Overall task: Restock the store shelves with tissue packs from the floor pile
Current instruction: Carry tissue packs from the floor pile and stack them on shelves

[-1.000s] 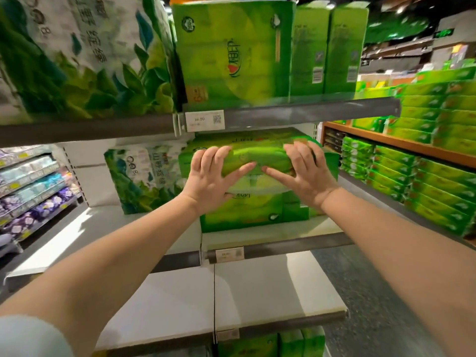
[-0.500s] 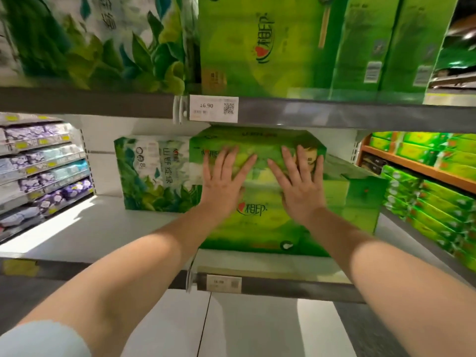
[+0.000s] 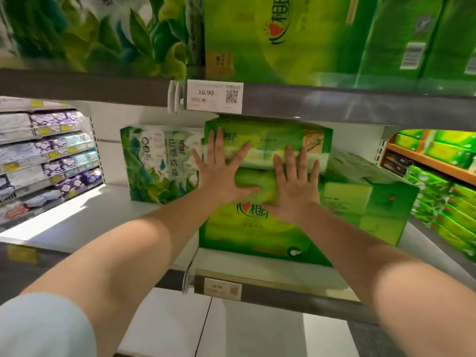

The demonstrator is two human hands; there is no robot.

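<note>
Your left hand (image 3: 222, 176) and right hand (image 3: 293, 188), fingers spread flat, pressing top green tissue pack (image 3: 273, 148) mid-frame on middle shelf (image 3: 77, 222), gripping nothing. Pack sits on bigger green pack (image 3: 257, 233), tight under upper shelf rail (image 3: 334, 104). Leafy "山野" pack (image 3: 157, 163) just left. Price tag (image 3: 215, 95) reads 16.90.

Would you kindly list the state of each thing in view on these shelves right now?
left hand: open, fingers spread, pressing flat on the top green tissue pack.
right hand: open, pressing flat beside it.
top green tissue pack: stacked on the lower green pack, just under the upper shelf.
leaf-print tissue pack: upright, left of the stack.
price tag: clipped to the shelf edge, reads 16.90.
</note>
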